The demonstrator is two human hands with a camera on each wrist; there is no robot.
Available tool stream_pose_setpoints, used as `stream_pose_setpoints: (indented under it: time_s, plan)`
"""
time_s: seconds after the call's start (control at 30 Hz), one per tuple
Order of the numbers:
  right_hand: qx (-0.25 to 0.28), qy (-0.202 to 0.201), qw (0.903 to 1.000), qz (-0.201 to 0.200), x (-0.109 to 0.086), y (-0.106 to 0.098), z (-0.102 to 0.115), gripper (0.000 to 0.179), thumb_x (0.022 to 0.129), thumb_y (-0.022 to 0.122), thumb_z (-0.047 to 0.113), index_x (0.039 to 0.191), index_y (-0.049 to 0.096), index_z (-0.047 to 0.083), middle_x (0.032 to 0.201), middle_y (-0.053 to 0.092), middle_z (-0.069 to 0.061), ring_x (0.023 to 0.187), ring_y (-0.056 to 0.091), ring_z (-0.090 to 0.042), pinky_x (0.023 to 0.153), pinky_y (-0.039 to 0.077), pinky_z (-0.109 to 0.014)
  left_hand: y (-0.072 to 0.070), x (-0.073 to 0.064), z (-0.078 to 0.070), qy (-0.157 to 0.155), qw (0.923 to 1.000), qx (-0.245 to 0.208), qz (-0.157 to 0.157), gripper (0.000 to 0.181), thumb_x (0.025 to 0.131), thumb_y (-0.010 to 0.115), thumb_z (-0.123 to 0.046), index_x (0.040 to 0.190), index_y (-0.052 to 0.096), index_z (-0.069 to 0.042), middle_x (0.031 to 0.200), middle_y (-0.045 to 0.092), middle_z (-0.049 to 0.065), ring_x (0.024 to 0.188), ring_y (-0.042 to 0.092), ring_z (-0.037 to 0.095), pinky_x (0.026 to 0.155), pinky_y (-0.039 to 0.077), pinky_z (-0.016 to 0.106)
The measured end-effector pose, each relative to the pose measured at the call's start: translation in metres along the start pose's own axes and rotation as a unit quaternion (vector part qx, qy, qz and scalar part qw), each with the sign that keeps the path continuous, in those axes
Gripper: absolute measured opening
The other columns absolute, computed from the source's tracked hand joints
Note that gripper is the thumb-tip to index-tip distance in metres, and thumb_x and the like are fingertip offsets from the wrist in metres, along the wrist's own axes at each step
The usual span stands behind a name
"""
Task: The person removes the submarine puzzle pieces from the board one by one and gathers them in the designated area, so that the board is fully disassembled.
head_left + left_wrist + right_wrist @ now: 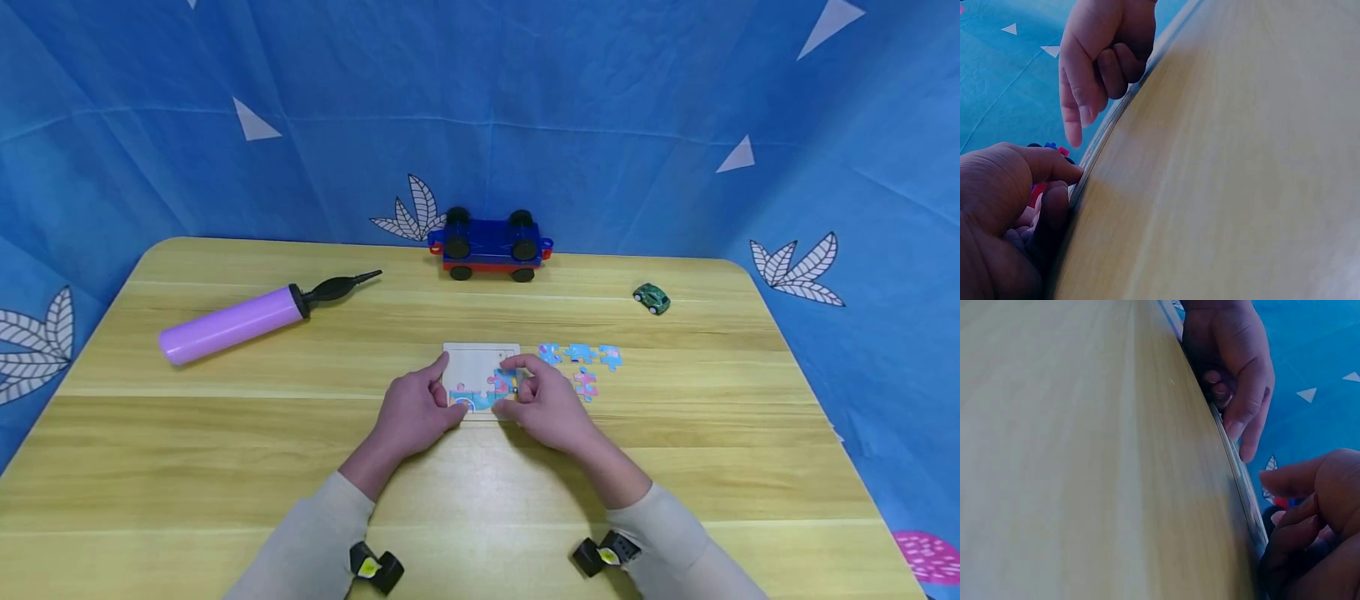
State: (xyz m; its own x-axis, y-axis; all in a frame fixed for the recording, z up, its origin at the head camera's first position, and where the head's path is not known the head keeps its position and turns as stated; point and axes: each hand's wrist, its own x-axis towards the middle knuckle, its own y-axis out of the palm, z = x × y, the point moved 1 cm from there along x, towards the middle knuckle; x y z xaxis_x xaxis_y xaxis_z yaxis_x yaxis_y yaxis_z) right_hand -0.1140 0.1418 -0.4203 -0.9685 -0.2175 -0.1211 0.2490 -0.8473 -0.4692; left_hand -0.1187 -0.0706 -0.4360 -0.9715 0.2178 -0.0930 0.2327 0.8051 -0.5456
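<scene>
A small pale jigsaw tray (468, 360) lies on the table, with fitted teal pieces (483, 401) along its near side and a pink-and-blue piece (501, 382) at the right. My left hand (415, 410) grips the tray's left side, index finger by the far corner and thumb at the near edge. Over the right side is my right hand (551, 407), thumb on the near pieces, index finger bent across the tray, other fingers curled. Whether it pinches anything is hidden. Both wrist views show the left hand (997, 219) and right hand (1316, 531) low beside the tray's edge.
Several loose blue jigsaw pieces (580, 353) and a pink one (586, 384) lie right of the tray. Farther back are a purple hand pump (232, 325) at left, stacked blue-and-red toy wagons (491, 243) in the middle, and a green toy car (652, 298) at right.
</scene>
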Motion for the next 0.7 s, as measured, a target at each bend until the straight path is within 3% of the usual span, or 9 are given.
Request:
stream_pose_setpoints:
  time_s: [0.2,0.7]
  plan:
    - [-0.024,0.021,0.9995,0.001,0.0025,0.0027,0.0005,0.047,0.083,0.078,0.005,0.127,0.060,0.009,0.057,0.035,0.003,0.049,0.033,-0.013,0.059,0.036,-0.031,0.0002,-0.0006,-0.0007,-0.005,1.0000,-0.002,0.001,0.083,0.080,0.083,-0.017,0.150,0.041,0.000,0.067,0.054,-0.004,0.058,0.047,0.013,0.072,0.046,0.034]
    - [-0.023,0.055,0.9982,-0.005,0.0071,0.0041,0.0008,0.045,0.081,0.079,0.002,0.122,0.062,0.009,0.057,0.040,0.002,0.048,0.036,-0.014,0.055,0.037,-0.031,-0.0010,-0.0007,-0.0007,-0.003,1.0000,-0.002,0.002,0.084,0.081,0.083,-0.018,0.150,0.040,0.002,0.066,0.054,-0.004,0.057,0.046,0.013,0.069,0.045,0.033]
